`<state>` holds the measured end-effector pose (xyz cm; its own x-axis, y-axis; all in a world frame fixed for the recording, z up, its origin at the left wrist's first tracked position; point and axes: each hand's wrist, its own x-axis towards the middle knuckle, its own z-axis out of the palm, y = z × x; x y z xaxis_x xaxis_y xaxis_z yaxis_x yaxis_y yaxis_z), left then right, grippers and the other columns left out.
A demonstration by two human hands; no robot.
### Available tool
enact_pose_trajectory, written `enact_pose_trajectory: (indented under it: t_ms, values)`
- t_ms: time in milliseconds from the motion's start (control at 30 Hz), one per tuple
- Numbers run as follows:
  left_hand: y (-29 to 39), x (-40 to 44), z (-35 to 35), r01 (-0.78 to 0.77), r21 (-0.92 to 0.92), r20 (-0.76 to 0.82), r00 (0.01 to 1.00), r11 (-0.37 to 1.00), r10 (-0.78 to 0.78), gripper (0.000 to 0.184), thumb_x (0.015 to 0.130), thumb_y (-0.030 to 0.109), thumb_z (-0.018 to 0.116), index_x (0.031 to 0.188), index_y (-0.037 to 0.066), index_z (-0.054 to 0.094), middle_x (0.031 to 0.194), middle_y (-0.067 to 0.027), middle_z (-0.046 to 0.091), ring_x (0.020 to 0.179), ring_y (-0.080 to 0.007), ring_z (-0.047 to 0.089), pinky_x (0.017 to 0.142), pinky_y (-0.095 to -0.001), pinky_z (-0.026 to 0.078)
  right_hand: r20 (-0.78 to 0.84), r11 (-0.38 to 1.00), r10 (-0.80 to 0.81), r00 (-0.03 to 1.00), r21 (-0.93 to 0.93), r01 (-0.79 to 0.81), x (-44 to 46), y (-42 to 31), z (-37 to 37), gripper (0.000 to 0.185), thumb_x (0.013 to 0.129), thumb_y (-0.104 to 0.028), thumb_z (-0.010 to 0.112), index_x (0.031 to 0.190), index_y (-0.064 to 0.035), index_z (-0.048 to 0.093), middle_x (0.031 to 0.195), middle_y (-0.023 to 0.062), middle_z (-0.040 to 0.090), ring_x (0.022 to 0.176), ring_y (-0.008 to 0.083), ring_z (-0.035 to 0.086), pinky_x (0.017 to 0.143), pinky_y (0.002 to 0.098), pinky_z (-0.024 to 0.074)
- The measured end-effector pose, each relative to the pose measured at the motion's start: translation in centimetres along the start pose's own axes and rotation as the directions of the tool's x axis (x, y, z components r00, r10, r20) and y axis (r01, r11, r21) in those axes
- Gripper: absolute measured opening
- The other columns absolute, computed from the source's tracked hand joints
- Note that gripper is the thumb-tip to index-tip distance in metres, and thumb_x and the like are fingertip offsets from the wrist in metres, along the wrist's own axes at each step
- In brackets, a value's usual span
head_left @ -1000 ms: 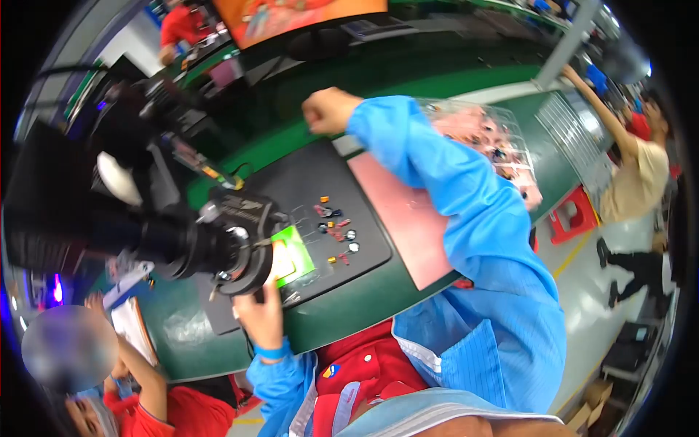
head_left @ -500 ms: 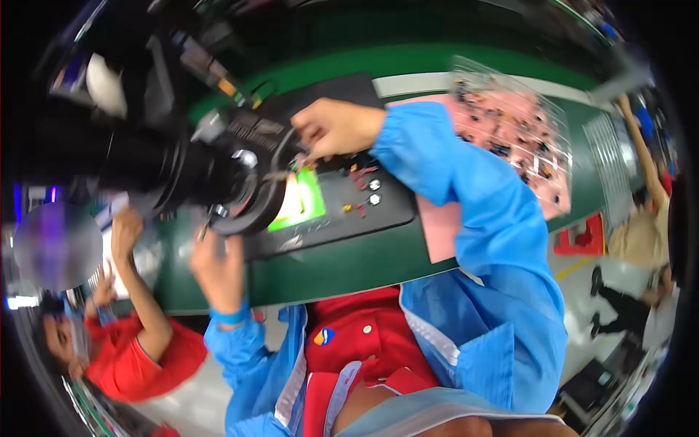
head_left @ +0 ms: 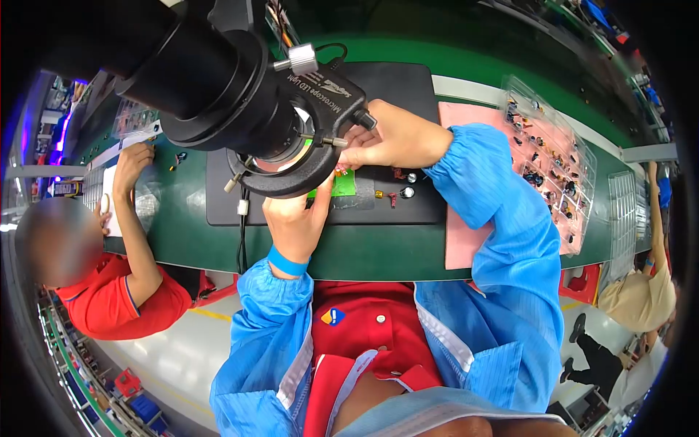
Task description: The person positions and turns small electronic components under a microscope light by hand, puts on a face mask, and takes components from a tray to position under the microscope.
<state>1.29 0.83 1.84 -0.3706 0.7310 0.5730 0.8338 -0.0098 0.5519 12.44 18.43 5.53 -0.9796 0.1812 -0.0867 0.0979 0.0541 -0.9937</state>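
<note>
The right hand [head_left: 397, 138] is seen part-curled beside the microscope ring light [head_left: 287, 186], and the left hand [head_left: 295, 224] is placed below it, half open, thumb extended; fingertips are partly hidden, so whether anything is gripped by either cannot be told. A green pad [head_left: 344, 185] is laid on a black mat [head_left: 400, 84], near loose components [head_left: 407, 192].

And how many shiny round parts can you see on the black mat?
2. One shiny round part is by the right sleeve; the other is just below it in view. The right hand may hide more.
</note>
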Motion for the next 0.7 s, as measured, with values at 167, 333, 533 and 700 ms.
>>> enact_pose_trajectory:
  t_ms: [167, 333, 533, 700]
  values:
    - [-0.3, -0.8, 0.4, 0.029, 0.032, -0.012, 1.000, 0.999, -0.029, 0.014, 0.075, 0.005, 0.071, 0.089, 0.006, 0.070, 0.077, -0.0106, 0.065, 0.067, -0.0293, 0.062, 0.060, -0.0362, 0.048, -0.009, 0.989, 0.016, 1.000, -0.144, -0.017, -0.3, -0.5, 0.7, 0.030, 0.084, -0.008, 0.068, 0.108, 0.0032, 0.054, 0.094, 0.0112, 0.066, 0.082, 0.0156, 0.064, 0.074, 0.0264, 0.0532]
    - [-0.2, -0.7, -0.2, 0.077, -0.013, -0.020, 0.997, 0.997, -0.077, 0.012, 0.073, 0.004, 0.072, 0.085, 0.007, 0.070, 0.076, -0.0094, 0.065, 0.068, -0.0295, 0.062, 0.061, -0.0368, 0.047, -0.088, 0.974, 0.005, 0.996, -0.225, -0.025, -0.7, -1.3, 0.3, 0.028, 0.082, -0.007, 0.068, 0.103, 0.0063, 0.056, 0.087, 0.0134, 0.066, 0.080, 0.0147, 0.063, 0.070, 0.0271, 0.0537]
    - [-0.7, -0.7, -1.1, 0.024, 0.089, -0.023, 0.999, 0.996, -0.022, 0.014, 0.072, 0.003, 0.071, 0.085, 0.007, 0.069, 0.078, -0.0098, 0.064, 0.070, -0.0299, 0.061, 0.061, -0.0367, 0.047, -0.144, 0.932, 0.013, 0.989, -0.358, -0.064, -0.6, -1.7, 0.3, 0.026, 0.081, -0.004, 0.068, 0.100, 0.0080, 0.055, 0.094, 0.0144, 0.064, 0.083, 0.0141, 0.063, 0.069, 0.0265, 0.0544]
    - [-4.9, 1.3, -6.9, 0.212, 0.223, -0.078, 0.977, 0.952, -0.200, 0.015, 0.079, 0.007, 0.067, 0.093, 0.002, 0.066, 0.086, -0.0114, 0.064, 0.074, -0.0264, 0.063, 0.065, -0.0367, 0.050, -0.146, 0.967, -0.045, 0.988, -0.254, 0.006, 0.1, 0.8, 0.5, 0.028, 0.080, -0.003, 0.067, 0.105, 0.0035, 0.056, 0.092, 0.0095, 0.064, 0.080, 0.0124, 0.059, 0.075, 0.0292, 0.0524]
